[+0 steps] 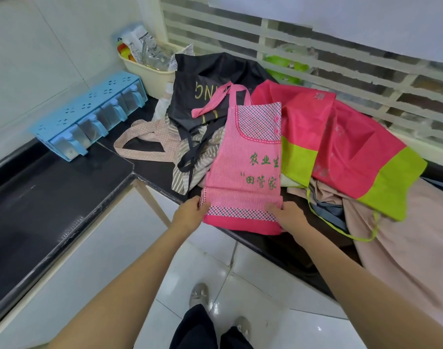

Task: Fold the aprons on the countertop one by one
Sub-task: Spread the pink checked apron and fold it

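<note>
While both hands hold the bottom hem of the pink striped apron (pixel 243 167), that hem hangs just past the front edge of the black countertop (pixel 64 197), and this is where trouble could start. The left hand (pixel 190 212) pinches the hem's left corner, and the right hand (pixel 288 215) grips the right corner with its fingers curled over the checked band. The apron already looks halved lengthwise, since its green lettering is cut off at the right edge, and it lies on top of the pile near the front edge, bib towards the back wall.

I judge the next move to be a fold of the hem up towards the bib. Because the apron rests on lumpy cloth, not on bare countertop, the layers may slide apart and the fold come out crooked. Its neck loop (pixel 215 102) lies across the black apron (pixel 210 79), and could drag or snag there. The red and green apron (pixel 341 147) touches the right edge and may get caught into the fold. The beige apron (pixel 404 248) spills over the front edge at the right; a tug on the pile might send it to the floor.
</note>
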A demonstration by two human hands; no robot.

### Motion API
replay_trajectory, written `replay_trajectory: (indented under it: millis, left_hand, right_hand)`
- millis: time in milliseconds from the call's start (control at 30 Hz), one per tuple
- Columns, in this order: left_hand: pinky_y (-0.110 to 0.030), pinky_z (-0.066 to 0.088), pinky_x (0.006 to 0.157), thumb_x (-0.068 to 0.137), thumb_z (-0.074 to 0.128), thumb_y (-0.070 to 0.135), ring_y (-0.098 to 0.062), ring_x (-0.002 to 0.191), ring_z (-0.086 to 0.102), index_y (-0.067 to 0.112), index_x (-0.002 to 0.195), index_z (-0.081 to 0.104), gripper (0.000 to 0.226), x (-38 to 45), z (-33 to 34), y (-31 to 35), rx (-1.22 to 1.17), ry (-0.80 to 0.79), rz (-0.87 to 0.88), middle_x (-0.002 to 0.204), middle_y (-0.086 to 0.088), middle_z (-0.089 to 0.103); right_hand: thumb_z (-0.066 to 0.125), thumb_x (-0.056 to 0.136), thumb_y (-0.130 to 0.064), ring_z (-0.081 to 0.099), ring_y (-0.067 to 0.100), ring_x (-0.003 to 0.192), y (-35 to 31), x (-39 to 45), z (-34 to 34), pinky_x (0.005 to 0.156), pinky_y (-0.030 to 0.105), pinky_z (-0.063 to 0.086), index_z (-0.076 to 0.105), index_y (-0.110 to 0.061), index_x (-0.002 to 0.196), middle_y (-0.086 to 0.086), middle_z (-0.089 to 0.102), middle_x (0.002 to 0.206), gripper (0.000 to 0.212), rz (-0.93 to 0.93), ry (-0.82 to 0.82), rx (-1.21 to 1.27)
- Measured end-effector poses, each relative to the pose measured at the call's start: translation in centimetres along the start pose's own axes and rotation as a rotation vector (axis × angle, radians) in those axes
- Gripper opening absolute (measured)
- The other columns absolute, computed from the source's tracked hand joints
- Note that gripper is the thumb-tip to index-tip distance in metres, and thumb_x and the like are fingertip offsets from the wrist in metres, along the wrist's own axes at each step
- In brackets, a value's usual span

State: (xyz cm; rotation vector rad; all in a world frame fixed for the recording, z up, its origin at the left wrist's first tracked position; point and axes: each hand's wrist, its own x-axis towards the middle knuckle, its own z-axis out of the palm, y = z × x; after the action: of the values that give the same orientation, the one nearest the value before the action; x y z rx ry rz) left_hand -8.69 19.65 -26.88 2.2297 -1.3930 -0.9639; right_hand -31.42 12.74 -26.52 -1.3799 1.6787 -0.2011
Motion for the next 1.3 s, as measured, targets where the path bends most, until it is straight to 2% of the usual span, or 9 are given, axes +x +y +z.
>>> replay_trajectory:
  millis: [233, 333, 467, 567, 733, 900, 1000, 1100, 1300]
  left_hand:
    - [-0.034, 0.037, 0.071, 0.099, 0.041, 0.030, -0.031, 0.089, 0.054, 0.008, 0.083, 0.047, 0.028, -0.5, 0.4, -0.2, 0.165, 0.060, -0.022, 0.087, -0.009, 0.055]
    - [-0.043, 0.044, 0.088, 0.089, 0.050, 0.039, -0.031, 0.109, 0.049, 0.007, 0.122, 0.051, 0.046, -1.2, 0.2, -0.3, 0.401, 0.236, 0.391, 0.119, -0.014, 0.051]
    - [-0.044, 0.008, 0.115, 0.087, 0.042, 0.060, -0.022, 0.145, 0.002, 0.021, 0.151, 0.013, 0.080, -1.4, 0.6, 0.5, 0.747, -0.187, 0.571, 0.158, -0.006, 0.004]
    - [-0.041, 0.005, 0.116, 0.089, 0.052, 0.040, -0.023, 0.145, 0.002, 0.023, 0.151, 0.005, 0.079, -0.6, 0.9, 1.2, 0.855, -0.201, 0.521, 0.158, -0.006, 0.000]
    - [-0.037, 0.006, 0.114, 0.077, 0.052, 0.043, -0.017, 0.143, 0.014, 0.026, 0.149, 0.018, 0.082, 0.3, -0.2, 1.2, 0.748, -0.253, 0.513, 0.156, 0.002, 0.015]
    - [-0.022, 0.046, 0.088, 0.051, 0.057, 0.056, -0.016, 0.102, 0.061, 0.025, 0.127, 0.048, 0.083, 1.1, -2.7, 0.9, 0.094, -0.261, 0.283, 0.112, 0.005, 0.063]
    - [-0.009, 0.043, 0.066, 0.075, 0.077, 0.035, -0.012, 0.085, 0.059, 0.022, 0.112, 0.048, 0.049, 1.5, -3.2, 0.3, -0.266, -0.137, 0.137, 0.092, 0.012, 0.059]
    - [-0.017, 0.046, 0.070, 0.091, 0.060, 0.019, -0.018, 0.095, 0.056, 0.015, 0.114, 0.044, 0.028, 1.7, -1.9, 0.3, -0.361, -0.118, 0.085, 0.094, 0.008, 0.058]
    - [-0.031, 0.042, 0.091, 0.096, 0.050, 0.026, -0.025, 0.114, 0.054, 0.010, 0.142, 0.029, 0.052, 1.7, -0.4, 1.0, -0.232, -0.101, 0.056, 0.122, -0.004, 0.054]
  right_hand:
    - [0.040, 0.098, -0.039, 0.055, 0.036, 0.107, -0.5, 0.0, 1.0, 0.080, 0.034, 0.040, 0.053, 0.002, 0.117, 0.021, 0.057, 0.118, 0.047, 0.035, 0.038, -0.271]
    - [0.042, 0.097, -0.037, 0.055, 0.037, 0.108, -0.9, -0.1, 0.9, 0.086, 0.036, 0.043, 0.052, 0.002, 0.119, 0.021, 0.056, 0.119, 0.046, 0.054, 0.024, -0.252]
    - [0.049, 0.093, -0.033, 0.055, 0.037, 0.107, -1.3, -1.0, 0.4, 0.086, 0.041, 0.047, 0.043, 0.001, 0.124, 0.020, 0.054, 0.120, 0.046, 0.011, 0.080, -0.235]
    - [0.058, 0.087, -0.029, 0.045, 0.034, 0.116, -1.9, -2.1, -0.2, 0.090, 0.039, 0.040, 0.037, -0.003, 0.129, 0.017, 0.042, 0.127, 0.053, -0.449, 0.288, -0.528]
    - [0.063, 0.084, -0.047, 0.003, 0.024, 0.146, -1.0, -2.3, -0.3, 0.116, 0.042, 0.011, 0.006, -0.014, 0.151, 0.004, 0.000, 0.159, 0.094, -0.546, -0.247, -0.945]
    - [0.063, 0.083, -0.018, 0.045, 0.024, 0.127, -0.3, -1.6, -1.5, 0.102, 0.029, 0.035, 0.045, -0.011, 0.137, 0.009, 0.049, 0.138, 0.057, -0.529, -0.167, -0.530]
    - [0.066, 0.086, -0.022, 0.060, 0.023, 0.092, -0.4, -0.8, -2.4, 0.085, 0.038, 0.049, 0.066, -0.010, 0.112, 0.009, 0.066, 0.100, 0.028, -0.285, -0.201, -0.126]
    - [0.059, 0.092, -0.024, 0.058, 0.021, 0.091, -0.1, -0.6, -2.0, 0.073, 0.031, 0.054, 0.059, -0.001, 0.120, 0.012, 0.063, 0.107, 0.036, -0.003, -0.243, 0.150]
    - [0.055, 0.090, -0.042, 0.058, 0.032, 0.109, -1.2, -0.2, -0.9, 0.086, 0.042, 0.054, 0.051, -0.005, 0.126, 0.013, 0.057, 0.123, 0.051, 0.129, -0.101, 0.134]
